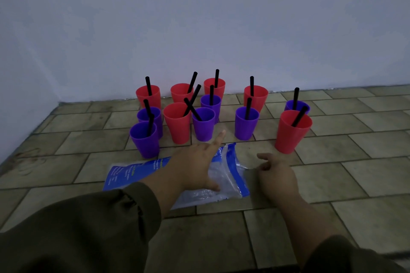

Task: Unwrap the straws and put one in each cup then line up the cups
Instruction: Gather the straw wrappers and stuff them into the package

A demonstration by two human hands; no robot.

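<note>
Several red and purple cups stand in a loose cluster on the tiled floor near the wall, each with a black straw in it. Nearest are a purple cup (145, 139) at the left, a red cup (178, 123), a purple cup (203, 125), another purple cup (246, 125) and a red cup (292, 132) at the right. My left hand (195, 162) stretches forward over a blue and clear plastic wrapper (224, 175), its index finger extended towards the purple cup in the middle, holding nothing. My right hand (276, 175) hovers beside the wrapper's right edge with loosely curled fingers, empty.
A pale wall (199, 29) rises just behind the cups and meets a side wall at the left corner. Tiled floor (355, 173) stretches to the right and towards me. Olive sleeves cover both forearms at the bottom of the view.
</note>
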